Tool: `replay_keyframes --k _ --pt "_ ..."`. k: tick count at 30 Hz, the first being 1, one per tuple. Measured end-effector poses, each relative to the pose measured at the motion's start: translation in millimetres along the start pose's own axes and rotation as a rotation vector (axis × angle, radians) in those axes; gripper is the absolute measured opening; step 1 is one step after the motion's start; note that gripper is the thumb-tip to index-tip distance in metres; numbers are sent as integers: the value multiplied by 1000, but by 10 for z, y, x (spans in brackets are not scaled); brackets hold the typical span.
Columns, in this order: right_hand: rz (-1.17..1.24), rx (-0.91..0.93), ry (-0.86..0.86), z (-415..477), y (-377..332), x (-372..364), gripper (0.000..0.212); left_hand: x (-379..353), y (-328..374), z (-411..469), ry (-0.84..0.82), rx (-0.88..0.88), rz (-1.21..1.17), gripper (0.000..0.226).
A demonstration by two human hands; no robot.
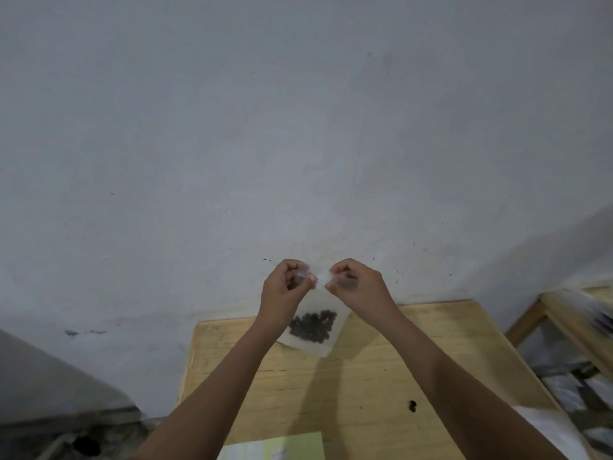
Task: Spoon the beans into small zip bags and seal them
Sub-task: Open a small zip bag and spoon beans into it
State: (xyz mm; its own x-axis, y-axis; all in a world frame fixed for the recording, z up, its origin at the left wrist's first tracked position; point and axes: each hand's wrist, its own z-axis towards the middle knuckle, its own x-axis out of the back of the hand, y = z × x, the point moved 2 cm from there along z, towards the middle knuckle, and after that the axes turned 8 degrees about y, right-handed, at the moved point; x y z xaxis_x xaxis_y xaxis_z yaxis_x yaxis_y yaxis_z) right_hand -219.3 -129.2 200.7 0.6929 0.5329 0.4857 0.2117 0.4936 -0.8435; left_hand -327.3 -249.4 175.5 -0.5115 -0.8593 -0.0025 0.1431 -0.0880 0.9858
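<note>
Pale green sheet at near table edge | wooden table, dark stray bit lying on it | zip bag held above table, hanging below both hands, beans settled low | left hand and right hand each pinch top strip, nearly meeting mid-strip; strip runs left-right | likely next: press seal outward.

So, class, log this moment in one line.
left hand, right hand: pinching zip bag top | beans: inside | bag: above wooden table

No text, label, brand, number or sign can be read on anything in view.
</note>
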Motion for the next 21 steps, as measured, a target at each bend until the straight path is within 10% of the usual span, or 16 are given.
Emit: replay_keyframes --k 21 --pt "163 -132 19 4 108 221 17 -35 5 2 -121 60 -97 11"
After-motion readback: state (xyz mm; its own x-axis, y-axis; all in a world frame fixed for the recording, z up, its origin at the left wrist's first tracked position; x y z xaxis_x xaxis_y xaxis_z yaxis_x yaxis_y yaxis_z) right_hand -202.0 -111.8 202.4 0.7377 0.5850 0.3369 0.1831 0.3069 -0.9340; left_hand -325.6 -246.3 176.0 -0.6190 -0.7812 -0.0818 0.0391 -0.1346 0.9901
